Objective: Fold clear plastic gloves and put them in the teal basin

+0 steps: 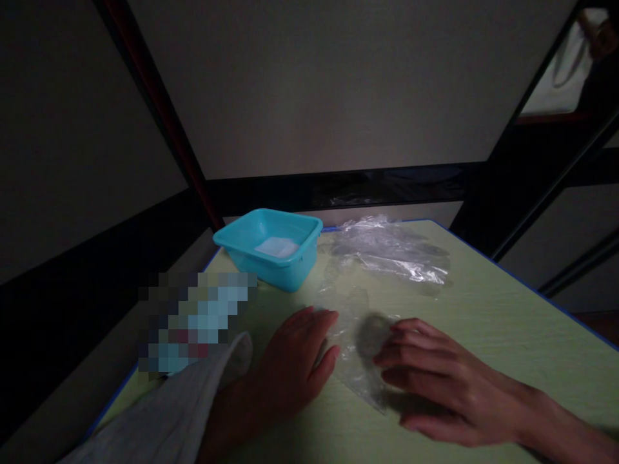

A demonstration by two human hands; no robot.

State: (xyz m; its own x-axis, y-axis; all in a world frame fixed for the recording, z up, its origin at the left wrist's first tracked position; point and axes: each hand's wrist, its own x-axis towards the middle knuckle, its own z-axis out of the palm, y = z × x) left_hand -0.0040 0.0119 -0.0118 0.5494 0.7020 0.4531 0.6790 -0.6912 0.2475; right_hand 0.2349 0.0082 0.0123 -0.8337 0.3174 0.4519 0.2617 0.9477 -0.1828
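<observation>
Clear plastic (356, 370) runs eleven to five, three o'clock from the nearer left hand (300, 353), nine from the right hand (442, 380); both hands' fingers parted.

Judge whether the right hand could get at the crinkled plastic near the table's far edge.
Probably yes: the right hand looks open, nothing visible blocks the tabletop between it and the crinkled plastic, and the turquoise basin stands off to the left.

A flat grey panel (309, 90) fills the dim upper centre; a pale-green, blue-edged table (503, 328) spans the lower frame.
</observation>
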